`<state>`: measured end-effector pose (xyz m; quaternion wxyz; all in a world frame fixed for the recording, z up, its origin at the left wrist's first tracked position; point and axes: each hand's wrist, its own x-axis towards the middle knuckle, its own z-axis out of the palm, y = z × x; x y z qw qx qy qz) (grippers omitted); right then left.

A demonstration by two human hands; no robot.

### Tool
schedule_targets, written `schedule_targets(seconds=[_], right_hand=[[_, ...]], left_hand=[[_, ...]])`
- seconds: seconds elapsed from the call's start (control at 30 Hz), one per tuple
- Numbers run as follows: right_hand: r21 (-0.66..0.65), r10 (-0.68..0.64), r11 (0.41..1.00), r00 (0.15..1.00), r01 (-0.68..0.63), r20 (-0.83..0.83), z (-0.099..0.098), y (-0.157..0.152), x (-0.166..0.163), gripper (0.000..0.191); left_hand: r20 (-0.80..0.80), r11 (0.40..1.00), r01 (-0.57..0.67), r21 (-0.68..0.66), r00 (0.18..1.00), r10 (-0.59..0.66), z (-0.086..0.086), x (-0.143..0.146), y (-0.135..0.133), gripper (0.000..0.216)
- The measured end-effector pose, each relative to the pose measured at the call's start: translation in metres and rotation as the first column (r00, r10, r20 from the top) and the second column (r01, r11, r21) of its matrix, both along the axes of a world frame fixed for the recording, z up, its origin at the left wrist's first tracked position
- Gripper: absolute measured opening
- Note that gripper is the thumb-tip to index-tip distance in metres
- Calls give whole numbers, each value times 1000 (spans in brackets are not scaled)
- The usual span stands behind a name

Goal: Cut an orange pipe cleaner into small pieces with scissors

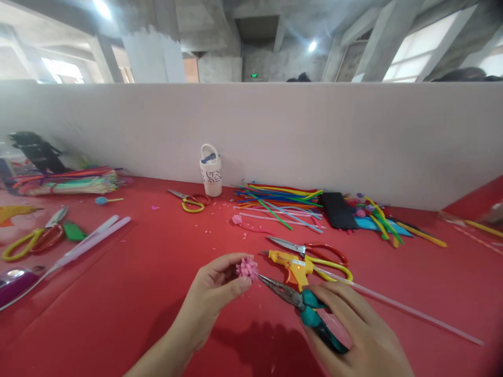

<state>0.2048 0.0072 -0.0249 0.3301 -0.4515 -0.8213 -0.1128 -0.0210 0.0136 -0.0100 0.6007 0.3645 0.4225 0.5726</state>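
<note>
Between thumb and fingers, my left hand (220,285) pinches a small pink flower (247,268) with many short petals. My right hand (353,324) is wrapped around the teal handles of needle-nose pliers (288,294). The pliers' tips reach the flower's right side; whether they grip a petal is too small to tell. Just beyond the pliers lies a yellow hot glue gun (293,265) with a long clear glue stick (412,306) behind it. Scissors (308,248) with red and yellow handles rest against the glue gun.
Behind lie a pile of coloured pipe cleaners (275,196), a black phone (339,210) and a white cup (212,175). More scissors (188,200) lie near the cup. At left are another pair of scissors (37,235), a pink-white tool (94,241) and bundled strips (70,180). A white partition (275,131) closes the back.
</note>
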Motion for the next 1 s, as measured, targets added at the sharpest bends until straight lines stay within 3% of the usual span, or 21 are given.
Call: schedule_targets(seconds=[0.27,0.5,1.0], right_hand=[[129,32,991,997,-40,63,12,-4,5,28],[165,28,985,995,-43,92,9,-4,6,29],[178,32,983,991,-54,126,5,-2,7,28]], left_hand=[[-25,988,146,54,989,-144,9,2,-5,26],[-126,993,101,69,988,-92,13,2,-6,16],[-308,981,112,158,950,-59,6,-2,-3,19]])
